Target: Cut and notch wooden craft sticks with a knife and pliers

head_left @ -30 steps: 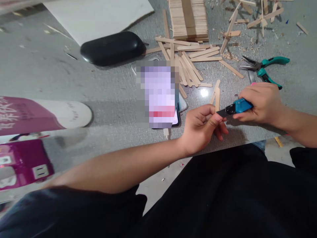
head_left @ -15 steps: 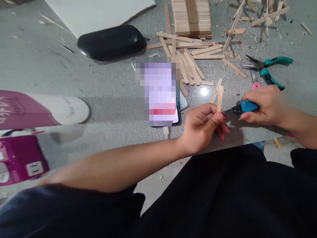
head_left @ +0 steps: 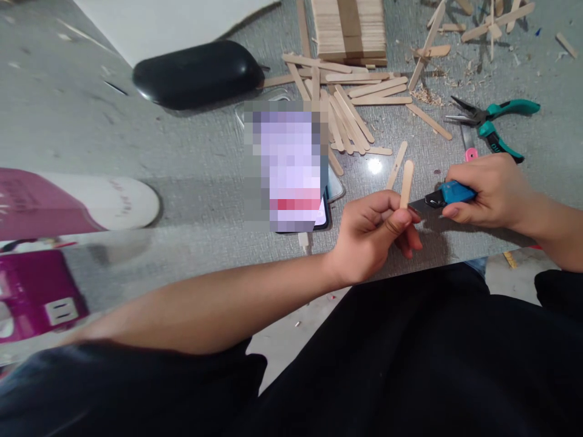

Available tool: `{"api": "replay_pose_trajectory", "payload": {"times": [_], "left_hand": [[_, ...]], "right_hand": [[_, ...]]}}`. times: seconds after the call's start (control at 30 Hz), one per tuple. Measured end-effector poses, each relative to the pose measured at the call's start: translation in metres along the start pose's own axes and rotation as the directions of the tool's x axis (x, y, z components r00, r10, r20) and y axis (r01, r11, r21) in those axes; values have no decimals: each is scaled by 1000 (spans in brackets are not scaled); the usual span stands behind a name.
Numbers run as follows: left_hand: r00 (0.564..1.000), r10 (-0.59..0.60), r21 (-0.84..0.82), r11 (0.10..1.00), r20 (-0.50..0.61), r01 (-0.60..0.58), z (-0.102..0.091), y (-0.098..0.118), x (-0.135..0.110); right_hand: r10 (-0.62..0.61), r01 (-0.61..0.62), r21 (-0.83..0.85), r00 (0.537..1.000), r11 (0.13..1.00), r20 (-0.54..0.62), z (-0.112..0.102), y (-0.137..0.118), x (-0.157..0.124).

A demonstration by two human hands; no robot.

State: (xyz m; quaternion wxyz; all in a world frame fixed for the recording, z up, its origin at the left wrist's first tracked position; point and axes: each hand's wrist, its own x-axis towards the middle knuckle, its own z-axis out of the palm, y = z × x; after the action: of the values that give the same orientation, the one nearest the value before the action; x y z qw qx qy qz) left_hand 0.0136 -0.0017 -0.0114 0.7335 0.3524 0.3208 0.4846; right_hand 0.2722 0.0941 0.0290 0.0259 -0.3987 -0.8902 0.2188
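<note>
My left hand (head_left: 373,233) is closed, pinching a wooden craft stick (head_left: 407,185) upright between thumb and fingers. In my right hand (head_left: 492,191) is a blue utility knife (head_left: 456,192), gripped with its blade pointing left. That blade reaches the fingers of my left hand at the lower part of the stick; the exact contact is hidden. Just behind the held stick, another craft stick (head_left: 397,164) lies on the table, its lower end covered by my left hand. Beyond my hands is a loose pile of craft sticks (head_left: 350,118).
Green-handled pliers (head_left: 485,118) and a pink-ended tool (head_left: 470,153) lie beyond my right hand. A banded bundle of sticks (head_left: 330,30) stands at the back. Left are a phone (head_left: 291,170) with a cable, a black case (head_left: 195,74), a cup (head_left: 127,203) and a purple power strip (head_left: 40,291).
The view has shifted slightly, so the table items sit a little further left. Both hands keep their holds, and the held stick leans slightly more to the right.
</note>
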Motion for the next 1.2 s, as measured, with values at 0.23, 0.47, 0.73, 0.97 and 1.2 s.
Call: {"api": "replay_pose_trajectory", "payload": {"times": [0.23, 0.47, 0.73, 0.97, 1.2], "left_hand": [[1000, 22, 9, 1000, 12, -22, 1, 1, 1], [998, 45, 32, 998, 37, -47, 0, 2, 3], [983, 51, 64, 996, 177, -63, -5, 7, 4], [983, -26, 82, 997, 182, 11, -8, 1, -1], [984, 19, 158, 986, 178, -47, -5, 5, -1]], "right_hand": [[-5, 3, 39, 998, 999, 55, -2, 1, 0], [-28, 28, 50, 1000, 998, -6, 4, 3, -5], [-28, 25, 82, 999, 996, 36, 5, -1, -1], [-15, 5, 68, 990, 998, 141, 3, -5, -1], [46, -53, 28, 979, 998, 197, -1, -14, 3]]}}
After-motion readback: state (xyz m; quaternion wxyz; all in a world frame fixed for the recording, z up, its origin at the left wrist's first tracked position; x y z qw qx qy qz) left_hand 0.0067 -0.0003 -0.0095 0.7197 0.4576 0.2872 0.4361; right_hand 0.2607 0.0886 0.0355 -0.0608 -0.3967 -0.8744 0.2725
